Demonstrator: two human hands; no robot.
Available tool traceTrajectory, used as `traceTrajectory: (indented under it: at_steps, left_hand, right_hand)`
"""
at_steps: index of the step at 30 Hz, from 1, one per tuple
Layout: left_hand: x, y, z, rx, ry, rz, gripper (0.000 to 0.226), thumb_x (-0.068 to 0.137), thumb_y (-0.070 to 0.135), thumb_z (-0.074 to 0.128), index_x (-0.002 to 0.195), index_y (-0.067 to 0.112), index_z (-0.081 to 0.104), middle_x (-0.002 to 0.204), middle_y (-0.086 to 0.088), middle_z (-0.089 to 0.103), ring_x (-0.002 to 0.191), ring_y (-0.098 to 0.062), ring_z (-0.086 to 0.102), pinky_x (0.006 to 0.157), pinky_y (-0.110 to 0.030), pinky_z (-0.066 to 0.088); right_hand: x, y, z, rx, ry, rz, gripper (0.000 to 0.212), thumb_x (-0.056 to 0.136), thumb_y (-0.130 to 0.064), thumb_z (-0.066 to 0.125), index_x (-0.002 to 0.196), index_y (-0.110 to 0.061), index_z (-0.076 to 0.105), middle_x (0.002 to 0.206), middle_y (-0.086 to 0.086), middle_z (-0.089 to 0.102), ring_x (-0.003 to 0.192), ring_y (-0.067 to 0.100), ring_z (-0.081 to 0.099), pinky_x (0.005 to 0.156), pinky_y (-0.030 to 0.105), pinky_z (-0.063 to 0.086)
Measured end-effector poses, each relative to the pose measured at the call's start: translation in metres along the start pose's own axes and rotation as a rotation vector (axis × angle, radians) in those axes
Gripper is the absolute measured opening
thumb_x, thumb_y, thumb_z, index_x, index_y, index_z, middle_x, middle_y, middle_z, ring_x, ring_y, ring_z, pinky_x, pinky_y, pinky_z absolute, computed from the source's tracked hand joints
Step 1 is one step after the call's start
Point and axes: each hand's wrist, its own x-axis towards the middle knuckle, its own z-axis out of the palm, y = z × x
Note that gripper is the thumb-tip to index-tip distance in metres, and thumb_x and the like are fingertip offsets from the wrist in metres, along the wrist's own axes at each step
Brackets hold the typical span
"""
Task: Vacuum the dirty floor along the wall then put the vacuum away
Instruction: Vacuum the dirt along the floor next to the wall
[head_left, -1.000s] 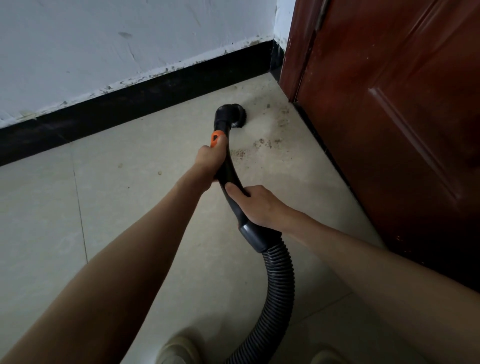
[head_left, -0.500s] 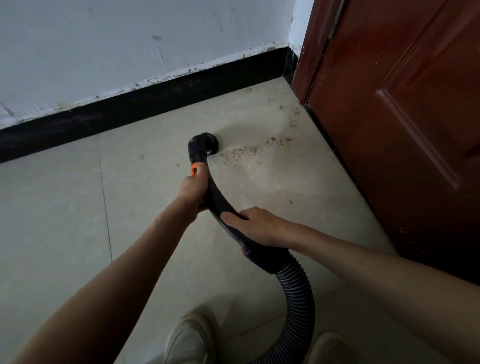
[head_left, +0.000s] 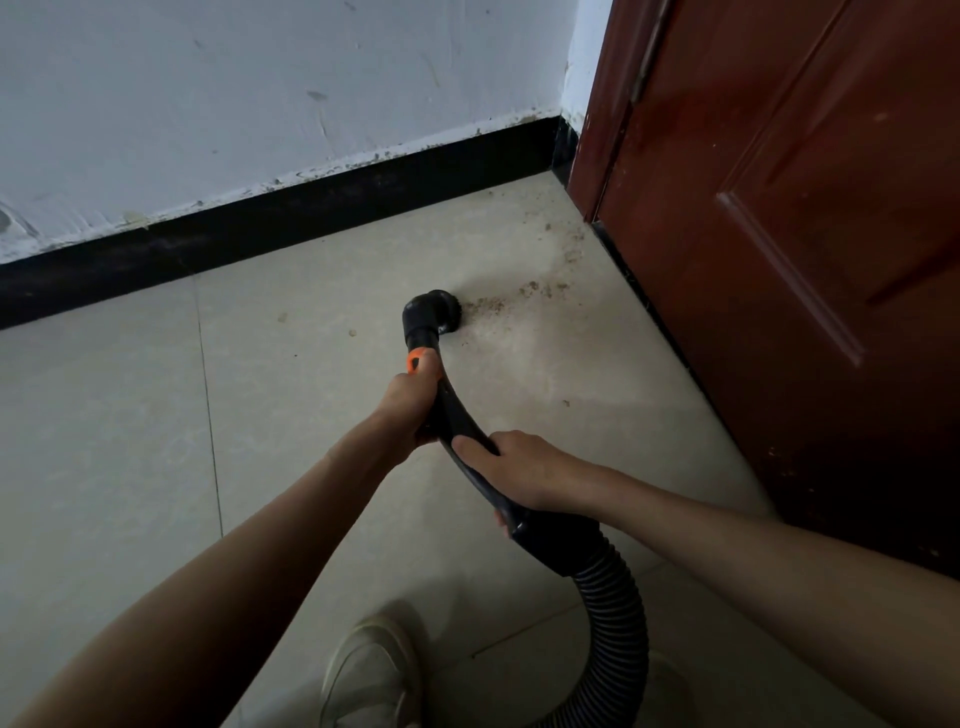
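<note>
Gripping the curved black vacuum handle (head_left: 457, 415) in two places, both hands steer it: the left hand (head_left: 410, 400) is wrapped near the orange button (head_left: 414, 360), the right hand (head_left: 514, 470) lower, fingers (head_left: 470, 446) curled round the plastic, probably for control. The round nozzle (head_left: 434, 312) is set on the smooth tiled floor (head_left: 311, 374), touching the gritty brown dirt (head_left: 511, 300) near the door (head_left: 779, 260). The ribbed hose (head_left: 618, 623) is trailed behind. More crumbs are seen by the black skirting (head_left: 260, 234).
</note>
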Motion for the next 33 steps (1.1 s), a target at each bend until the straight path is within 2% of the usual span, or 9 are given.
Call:
traceTrajectory:
  at_steps: [4, 7, 12, 15, 20, 22, 25, 28, 33]
  left_hand:
    - [0.001, 0.004, 0.015, 0.040, -0.039, 0.007, 0.040, 0.098, 0.040, 0.035, 0.108, 0.002, 0.046, 0.085, -0.010, 0.054, 0.075, -0.022, 0.056, 0.060, -0.032, 0.049]
    - [0.003, 0.009, 0.029, 0.087, -0.069, 0.026, 0.039, 0.099, 0.040, 0.035, 0.105, 0.004, 0.046, 0.083, -0.009, 0.053, 0.072, -0.020, 0.056, 0.058, -0.030, 0.048]
    - [0.011, 0.022, 0.051, 0.171, -0.118, 0.054, 0.037, 0.098, 0.039, 0.035, 0.105, 0.005, 0.046, 0.081, -0.008, 0.053, 0.070, -0.019, 0.055, 0.055, -0.028, 0.045]
    - [0.019, 0.032, 0.065, 0.215, -0.137, 0.076, 0.038, 0.097, 0.039, 0.035, 0.105, 0.004, 0.048, 0.079, -0.007, 0.053, 0.070, -0.019, 0.054, 0.058, -0.028, 0.046]
    - [0.033, 0.041, 0.086, 0.326, -0.125, 0.132, 0.042, 0.098, 0.043, 0.034, 0.104, 0.005, 0.049, 0.082, -0.007, 0.054, 0.071, -0.019, 0.054, 0.064, -0.027, 0.046]
    - [0.039, 0.045, 0.093, 0.375, -0.113, 0.151, 0.044, 0.098, 0.045, 0.032, 0.105, 0.005, 0.050, 0.084, -0.008, 0.055, 0.073, -0.020, 0.055, 0.066, -0.028, 0.046]
    - [0.048, 0.054, 0.099, 0.412, -0.095, 0.169, 0.045, 0.098, 0.045, 0.032, 0.107, 0.005, 0.050, 0.079, -0.006, 0.053, 0.071, -0.019, 0.054, 0.058, -0.026, 0.044]
    - [0.056, 0.059, 0.098, 0.418, -0.074, 0.179, 0.050, 0.097, 0.046, 0.032, 0.110, 0.002, 0.051, 0.083, -0.008, 0.055, 0.079, -0.024, 0.057, 0.059, -0.027, 0.045]
    - [0.059, 0.058, 0.085, 0.389, -0.043, 0.173, 0.048, 0.097, 0.046, 0.033, 0.110, 0.003, 0.051, 0.081, -0.006, 0.053, 0.071, -0.019, 0.054, 0.055, -0.025, 0.044]
  right_hand:
    - [-0.005, 0.008, -0.001, 0.068, 0.059, 0.069, 0.057, 0.099, -0.056, 0.030, 0.075, -0.009, 0.053, 0.066, 0.011, 0.067, 0.059, 0.024, 0.063, 0.072, 0.034, 0.055]
    - [-0.005, 0.017, -0.003, 0.087, 0.126, 0.098, 0.062, 0.096, -0.060, 0.030, 0.068, -0.010, 0.054, 0.057, 0.006, 0.063, 0.061, 0.026, 0.063, 0.079, 0.040, 0.056]
    - [-0.002, 0.030, -0.009, 0.137, 0.240, 0.114, 0.060, 0.097, -0.060, 0.030, 0.067, -0.013, 0.052, 0.058, 0.004, 0.063, 0.060, 0.025, 0.062, 0.067, 0.033, 0.052]
    - [0.004, 0.035, -0.016, 0.167, 0.284, 0.144, 0.058, 0.095, -0.060, 0.031, 0.072, -0.013, 0.054, 0.069, 0.007, 0.065, 0.067, 0.027, 0.065, 0.071, 0.035, 0.053]
    - [0.012, 0.044, -0.027, 0.191, 0.341, 0.177, 0.057, 0.096, -0.061, 0.031, 0.072, -0.014, 0.051, 0.073, 0.006, 0.061, 0.064, 0.021, 0.059, 0.061, 0.030, 0.044]
    - [0.016, 0.047, -0.033, 0.215, 0.349, 0.170, 0.055, 0.097, -0.060, 0.032, 0.072, -0.013, 0.051, 0.072, 0.005, 0.059, 0.063, 0.020, 0.058, 0.057, 0.029, 0.041]
    - [0.025, 0.047, -0.041, 0.232, 0.356, 0.147, 0.055, 0.098, -0.057, 0.033, 0.071, -0.013, 0.051, 0.070, 0.006, 0.059, 0.061, 0.020, 0.058, 0.055, 0.028, 0.041]
    - [0.034, 0.044, -0.045, 0.252, 0.340, 0.125, 0.056, 0.098, -0.057, 0.033, 0.069, -0.012, 0.050, 0.067, 0.005, 0.057, 0.059, 0.019, 0.056, 0.056, 0.028, 0.041]
    - [0.041, 0.037, -0.044, 0.245, 0.301, 0.091, 0.057, 0.098, -0.056, 0.034, 0.068, -0.010, 0.050, 0.064, 0.005, 0.056, 0.057, 0.019, 0.056, 0.057, 0.028, 0.042]
